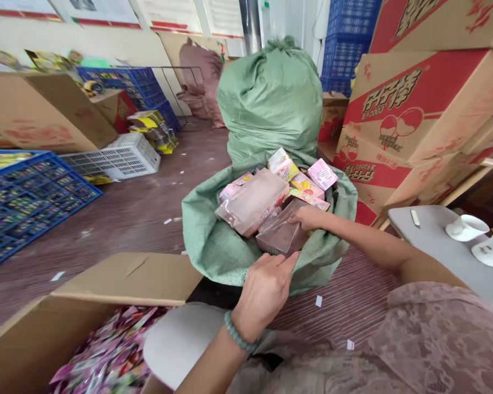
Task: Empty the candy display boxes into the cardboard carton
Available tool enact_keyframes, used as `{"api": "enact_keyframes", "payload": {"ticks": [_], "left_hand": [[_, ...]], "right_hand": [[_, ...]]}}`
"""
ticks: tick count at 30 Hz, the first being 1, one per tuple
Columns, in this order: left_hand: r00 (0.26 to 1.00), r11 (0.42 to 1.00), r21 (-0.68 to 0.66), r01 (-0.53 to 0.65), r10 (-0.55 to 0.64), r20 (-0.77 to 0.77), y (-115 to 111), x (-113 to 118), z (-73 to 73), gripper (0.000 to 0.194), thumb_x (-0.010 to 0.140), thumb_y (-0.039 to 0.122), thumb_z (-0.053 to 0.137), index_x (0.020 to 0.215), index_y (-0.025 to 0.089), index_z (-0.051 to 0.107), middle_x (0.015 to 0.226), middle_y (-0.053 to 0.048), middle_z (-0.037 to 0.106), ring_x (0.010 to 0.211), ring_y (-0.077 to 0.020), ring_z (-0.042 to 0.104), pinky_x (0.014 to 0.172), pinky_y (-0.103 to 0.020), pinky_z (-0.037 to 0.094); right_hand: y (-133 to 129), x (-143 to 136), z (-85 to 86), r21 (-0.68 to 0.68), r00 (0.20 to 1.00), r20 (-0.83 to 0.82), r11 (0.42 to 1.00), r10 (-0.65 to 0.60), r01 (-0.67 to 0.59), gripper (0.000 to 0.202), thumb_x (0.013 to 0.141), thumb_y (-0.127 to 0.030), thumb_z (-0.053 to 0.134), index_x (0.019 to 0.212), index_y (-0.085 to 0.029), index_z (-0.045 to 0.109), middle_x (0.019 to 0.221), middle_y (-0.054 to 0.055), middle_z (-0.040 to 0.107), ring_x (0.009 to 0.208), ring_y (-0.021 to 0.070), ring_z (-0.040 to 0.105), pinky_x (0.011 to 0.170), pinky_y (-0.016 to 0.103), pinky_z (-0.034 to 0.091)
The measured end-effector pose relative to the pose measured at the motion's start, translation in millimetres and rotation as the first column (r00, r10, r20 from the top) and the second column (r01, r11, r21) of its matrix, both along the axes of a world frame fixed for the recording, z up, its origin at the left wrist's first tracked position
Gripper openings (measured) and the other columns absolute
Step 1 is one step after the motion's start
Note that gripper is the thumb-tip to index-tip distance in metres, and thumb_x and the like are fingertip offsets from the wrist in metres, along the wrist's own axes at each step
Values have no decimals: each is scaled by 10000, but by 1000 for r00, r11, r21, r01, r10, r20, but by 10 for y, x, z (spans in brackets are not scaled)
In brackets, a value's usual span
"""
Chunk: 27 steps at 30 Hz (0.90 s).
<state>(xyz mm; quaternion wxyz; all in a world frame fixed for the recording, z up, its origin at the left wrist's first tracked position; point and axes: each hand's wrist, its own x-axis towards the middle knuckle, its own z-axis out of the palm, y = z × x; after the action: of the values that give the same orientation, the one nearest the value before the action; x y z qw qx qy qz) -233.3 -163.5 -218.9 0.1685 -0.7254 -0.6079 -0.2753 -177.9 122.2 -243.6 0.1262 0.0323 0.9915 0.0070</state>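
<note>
Clear-wrapped pack (280, 236) is lying right under R hand (311, 218), its near edge sitting just past the fingertips of L hand (265, 287). It's resting low in the mouth of the green sack (208, 254), btwn the two hands. A 2nd, bigger wrapped pack (257, 201) is lying tilted, left of R hand & beyond L hand. Small boxes, pink/yellow/white, are heaping up past R fingers: white-yellow box (282, 164) farther off, pink box (322, 174) just beyond R hand.

Containers: the sack is standing wide open around the packs & boxes, its edge folding outward. Tied green sack (271, 90) is standing full behind it, straight ahead of both hands; contents hidden. Open carton (127, 276), left of L hand, is holding loose purple/pink packets (115, 350). Blue crate (36, 205), far left of L hand, is holding stuff too blurred to name. Printed cartons (411, 109) are stacking up beyond R hand, to its right. Grey table (429, 238), right of R forearm, is bearing white cups (467, 227).

Grip: R fingers are pinching together on the pack's clear wrap, w/ palm facing down. L hand is reaching over the near edge of the sack, back of hand up, index pointing fwd-right; can't tell if its fingers are clamping cloth or pack, as undersides aren't showing. Bracelet (238, 334) is circling L wrist.
</note>
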Motion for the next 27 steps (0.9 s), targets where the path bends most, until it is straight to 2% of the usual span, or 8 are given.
{"api": "enact_keyframes", "payload": {"ticks": [3,5,8,11,14,16,21,27], "left_hand": [[1000,999,-44,13,-12,9,-62,-8,-3,375,1044,10,445,1180,104,781,707,0,656,587,-195,588,578,-336,471],[1000,998,-58,7,-6,20,-88,-22,-18,352,1034,5,479,1176,102,785,710,4,653,591,-193,590,586,-332,471],[999,999,-34,20,-19,36,-87,-18,-38,342,1036,2,468,1124,112,779,696,8,633,592,-194,586,592,-331,470],[999,999,-11,48,-47,21,-69,36,-19,367,1057,11,414,965,150,741,671,4,600,579,-198,569,583,-340,461],[998,998,-3,62,-62,-1,-77,84,41,402,1080,27,370,904,165,704,662,-2,582,573,-205,551,569,-355,450],[998,998,-9,65,-65,13,-100,75,69,399,1081,22,360,951,151,714,667,1,583,573,-202,547,571,-357,450],[996,996,-73,43,-37,79,-138,-73,-16,367,1047,-16,392,1092,137,722,696,14,613,591,-195,581,595,-364,467],[991,961,-269,67,-33,130,-44,-140,-141,261,1065,65,523,1226,181,693,754,32,678,644,-189,639,692,-358,526]], "right_hand": [[-45,-70,231,-170,982,179,981,-62,93,622,838,-58,617,1428,-157,786,1313,130,816,1145,286,760,936,322,550],[-20,-127,494,-352,985,165,929,-55,111,563,836,-45,590,1336,-147,827,1255,78,836,1120,249,759,969,298,556],[-53,-294,828,-401,946,-239,909,-221,111,440,946,-79,494,1221,-117,836,1163,82,832,1088,226,748,1023,333,553],[-192,-646,852,-161,758,-637,986,-139,45,405,1102,-297,529,1405,-147,751,1450,157,722,1354,304,643,1207,486,461],[-282,-1070,526,22,848,-528,999,53,-49,632,1091,-572,639,1648,-280,571,1766,138,451,1650,410,334,1331,688,251],[-282,-1258,196,32,943,-331,999,40,-31,732,1072,-674,632,1699,-320,502,1800,126,401,1689,439,249,1327,756,199],[-196,-1201,-538,-24,993,-117,1000,16,-19,718,1098,-744,524,1596,-237,625,1596,181,630,1536,377,497,1325,680,253],[-59,-822,-1095,-74,978,-203,997,-39,25,751,1137,-698,449,1694,-197,501,1669,193,566,1610,368,418,1354,670,186]]}}
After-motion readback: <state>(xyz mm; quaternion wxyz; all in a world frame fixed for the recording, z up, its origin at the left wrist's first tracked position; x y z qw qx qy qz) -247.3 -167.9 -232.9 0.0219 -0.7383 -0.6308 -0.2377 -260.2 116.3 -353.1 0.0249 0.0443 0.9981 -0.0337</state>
